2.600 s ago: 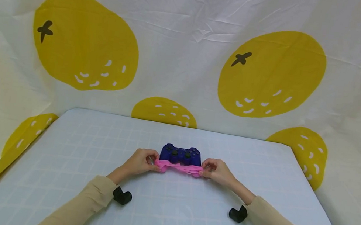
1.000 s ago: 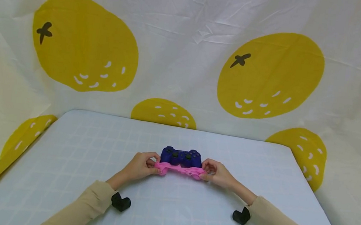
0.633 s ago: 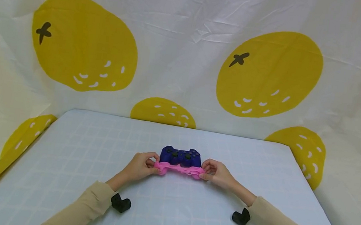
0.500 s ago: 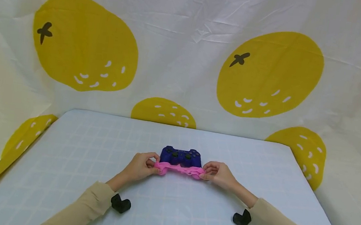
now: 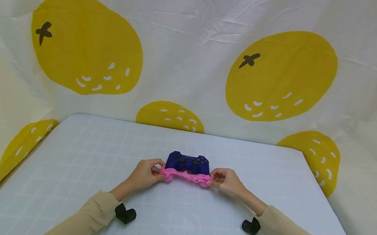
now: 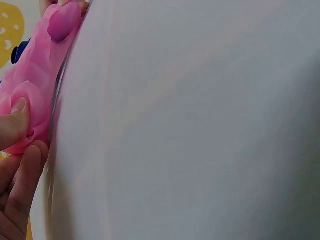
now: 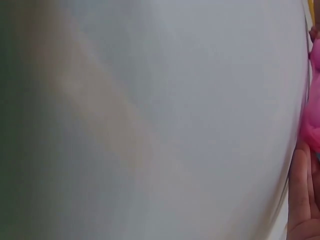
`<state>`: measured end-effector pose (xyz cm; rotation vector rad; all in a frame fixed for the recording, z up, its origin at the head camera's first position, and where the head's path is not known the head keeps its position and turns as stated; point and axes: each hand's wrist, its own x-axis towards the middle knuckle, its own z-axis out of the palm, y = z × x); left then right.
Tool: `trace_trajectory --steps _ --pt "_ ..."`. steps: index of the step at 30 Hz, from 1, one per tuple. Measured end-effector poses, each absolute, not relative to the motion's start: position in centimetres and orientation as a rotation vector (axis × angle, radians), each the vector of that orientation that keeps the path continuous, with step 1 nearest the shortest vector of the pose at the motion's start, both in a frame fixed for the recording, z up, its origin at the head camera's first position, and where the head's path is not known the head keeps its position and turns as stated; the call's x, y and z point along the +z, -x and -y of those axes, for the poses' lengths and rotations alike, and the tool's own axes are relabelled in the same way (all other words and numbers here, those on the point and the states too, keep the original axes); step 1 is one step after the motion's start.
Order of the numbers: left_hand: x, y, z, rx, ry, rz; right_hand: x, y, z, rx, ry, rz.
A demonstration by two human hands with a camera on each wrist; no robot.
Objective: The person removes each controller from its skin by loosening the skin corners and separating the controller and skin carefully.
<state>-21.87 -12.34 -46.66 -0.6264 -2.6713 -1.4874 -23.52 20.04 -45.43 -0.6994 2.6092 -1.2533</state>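
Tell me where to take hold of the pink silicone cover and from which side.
Hold the pink silicone cover at its two outer ends, coming in from left and right, probably as the left hand and right hand pinch it now. It is thin, floppy and stretched sideways before the blue controller, so an end grip likely keeps it spread.

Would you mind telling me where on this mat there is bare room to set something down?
The pale gridded mat lies bare left of the left hand, right of the right hand, and behind the dark blue game controller toward the lemon-print cloth. The middle is crowded: both hands pinch the pink silicone cover there, forearms flanking the near strip.
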Motion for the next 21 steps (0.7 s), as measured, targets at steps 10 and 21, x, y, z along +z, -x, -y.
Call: trace_trajectory --steps 10,21 --pt "-47.0 21.6 12.1 -1.434 0.602 2.625 -45.4 23.0 -19.7 -1.261 0.732 -2.644" --pt "-47.0 21.4 11.9 -1.399 0.595 2.606 -45.2 22.1 -18.9 -1.231 0.681 -2.778"
